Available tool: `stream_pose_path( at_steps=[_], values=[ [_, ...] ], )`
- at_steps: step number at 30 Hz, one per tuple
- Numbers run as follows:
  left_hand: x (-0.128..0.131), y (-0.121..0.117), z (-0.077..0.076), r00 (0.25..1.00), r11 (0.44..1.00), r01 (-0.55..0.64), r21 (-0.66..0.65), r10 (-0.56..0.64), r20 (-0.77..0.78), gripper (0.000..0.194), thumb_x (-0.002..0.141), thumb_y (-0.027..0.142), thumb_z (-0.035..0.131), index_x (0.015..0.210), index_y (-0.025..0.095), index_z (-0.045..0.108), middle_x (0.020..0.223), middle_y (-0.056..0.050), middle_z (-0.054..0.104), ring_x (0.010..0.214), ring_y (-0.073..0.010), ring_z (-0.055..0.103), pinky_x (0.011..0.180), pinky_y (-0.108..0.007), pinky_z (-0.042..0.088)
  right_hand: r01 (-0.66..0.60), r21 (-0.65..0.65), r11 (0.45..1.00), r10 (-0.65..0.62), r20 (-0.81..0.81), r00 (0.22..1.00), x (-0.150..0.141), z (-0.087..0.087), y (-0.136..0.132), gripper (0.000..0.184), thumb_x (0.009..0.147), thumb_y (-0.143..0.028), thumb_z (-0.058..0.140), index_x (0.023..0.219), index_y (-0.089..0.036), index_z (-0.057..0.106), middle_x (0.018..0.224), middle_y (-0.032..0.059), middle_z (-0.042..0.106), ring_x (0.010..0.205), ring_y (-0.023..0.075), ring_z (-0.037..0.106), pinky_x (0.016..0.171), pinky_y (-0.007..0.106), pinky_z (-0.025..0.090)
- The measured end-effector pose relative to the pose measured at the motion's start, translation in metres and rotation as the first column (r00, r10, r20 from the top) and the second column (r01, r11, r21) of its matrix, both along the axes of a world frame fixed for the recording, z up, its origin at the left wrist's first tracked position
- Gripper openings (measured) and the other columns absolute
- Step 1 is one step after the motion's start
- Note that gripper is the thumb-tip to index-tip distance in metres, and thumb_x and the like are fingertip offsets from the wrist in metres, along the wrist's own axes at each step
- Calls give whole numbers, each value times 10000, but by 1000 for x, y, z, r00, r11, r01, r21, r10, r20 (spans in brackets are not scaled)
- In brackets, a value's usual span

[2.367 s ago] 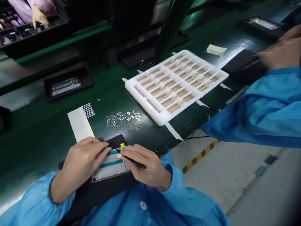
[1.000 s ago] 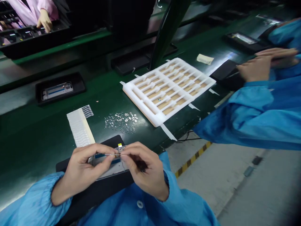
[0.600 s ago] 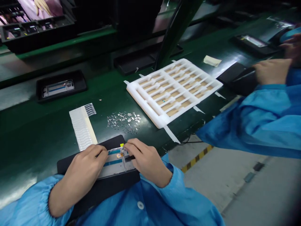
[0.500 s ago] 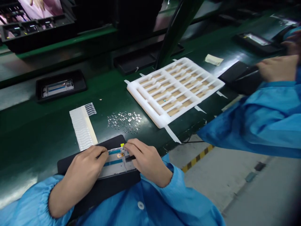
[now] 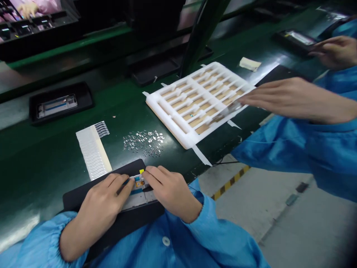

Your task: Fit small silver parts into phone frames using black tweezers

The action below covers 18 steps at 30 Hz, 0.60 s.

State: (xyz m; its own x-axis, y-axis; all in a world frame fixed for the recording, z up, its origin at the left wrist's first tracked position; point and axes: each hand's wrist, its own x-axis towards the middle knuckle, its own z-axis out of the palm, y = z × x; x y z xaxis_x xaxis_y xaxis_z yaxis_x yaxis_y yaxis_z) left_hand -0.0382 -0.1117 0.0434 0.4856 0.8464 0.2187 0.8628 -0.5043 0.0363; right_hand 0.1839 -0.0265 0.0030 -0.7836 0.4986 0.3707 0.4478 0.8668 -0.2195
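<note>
In front of me a silver phone frame [image 5: 136, 201] with blue strips, an orange-copper flex piece and a small yellow tab lies on a black pad [image 5: 75, 195]. My left hand [image 5: 104, 199] is closed over the frame's left part, with thumb and fingertips at its upper edge. At the upper right end, the bent fingers of my right hand [image 5: 170, 190] press on the frame. A dark part shows under the right fingers; its kind is unclear. My fingertips hide much of the upper edge. Beyond the pad lies a white card [image 5: 92, 152] carrying rows of thin strips.
Small shiny metal pieces [image 5: 143, 143] lie scattered on the green table. Right of them stands a white slotted tray [image 5: 189, 139], taped down. At left, a black tray [image 5: 89, 104] holds another phone frame. A co-worker's hand [image 5: 292, 98] reaches over the slotted tray's right side.
My left thumb and fingers have slid right along the frame, closer to my right hand. The co-worker's hand has moved left to the white tray. The view has shifted slightly.
</note>
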Motion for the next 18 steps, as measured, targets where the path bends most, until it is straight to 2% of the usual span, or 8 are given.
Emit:
stream_pose_path(
  at_steps=[5, 8, 10, 12, 14, 16, 17, 18],
  values=[
    [0, 3, -2, 999, 1000, 7, 11, -7, -35, 362, 1044, 83, 404, 1244, 79, 705, 1102, -145, 763, 964, -276, 732, 790, -390, 660, 18, 108, 994, -23, 40, 999, -2, 7, -9, 300, 1072, -99, 472, 1134, -94, 766, 1107, 127, 802, 764, 228, 641, 509, 351, 515],
    [0, 4, -3, 999, 1000, 11, 15, -10, -34, 356, 1048, 96, 405, 1248, 81, 699, 1114, -149, 760, 981, -276, 727, 803, -394, 659, 84, 94, 992, -93, 91, 991, -4, 8, -25, 323, 1028, -68, 485, 1215, -56, 748, 1172, 182, 790, 746, 246, 651, 465, 364, 527],
    [1, 4, -4, 1000, 1000, 11, 16, -11, -30, 355, 1046, 99, 405, 1243, 81, 699, 1111, -155, 757, 985, -281, 725, 802, -399, 661, 150, 55, 987, -156, 117, 981, -5, 7, -36, 413, 973, -22, 467, 1307, -51, 707, 1266, 231, 756, 729, 247, 659, 422, 361, 510],
    [1, 4, -5, 1000, 1000, 8, 16, -7, -27, 350, 1039, 98, 413, 1243, 80, 697, 1111, -161, 752, 981, -284, 725, 799, -404, 662, 186, -7, 983, -184, 114, 976, -5, 6, -43, 481, 935, -2, 472, 1370, -61, 670, 1328, 255, 720, 737, 250, 679, 403, 355, 504],
    [1, 3, -6, 1000, 1000, 2, 12, -1, -22, 351, 1038, 95, 415, 1257, 89, 690, 1119, -160, 749, 983, -282, 726, 796, -397, 662, 182, -127, 975, -175, 63, 983, -2, 7, -40, 444, 960, -32, 504, 1366, -89, 673, 1344, 241, 703, 781, 255, 708, 451, 358, 556],
    [-1, 1, -5, 1000, 1000, -11, -11, 11, -19, 352, 1053, 107, 412, 1281, 115, 680, 1140, -150, 748, 993, -273, 730, 800, -385, 659, 159, -303, 940, -194, -89, 977, 4, 8, -30, 311, 1014, -121, 572, 1290, -138, 715, 1327, 200, 696, 832, 243, 726, 591, 377, 639],
    [-1, 0, -3, 1000, 999, -22, -30, 21, -16, 342, 1066, 131, 418, 1293, 133, 674, 1151, -143, 749, 999, -269, 732, 811, -386, 659, 143, -401, 905, -241, -207, 948, 8, 8, -23, 239, 1033, -182, 613, 1237, -172, 737, 1317, 172, 692, 852, 224, 728, 695, 386, 665],
    [-2, -2, -1, 999, 998, -33, -58, 33, -13, 324, 1081, 174, 435, 1306, 152, 668, 1165, -137, 750, 1013, -272, 734, 832, -397, 660, 131, -478, 869, -319, -337, 886, 12, 8, -15, 188, 1030, -250, 668, 1186, -190, 755, 1285, 152, 694, 865, 212, 725, 754, 385, 668]
  ],
)
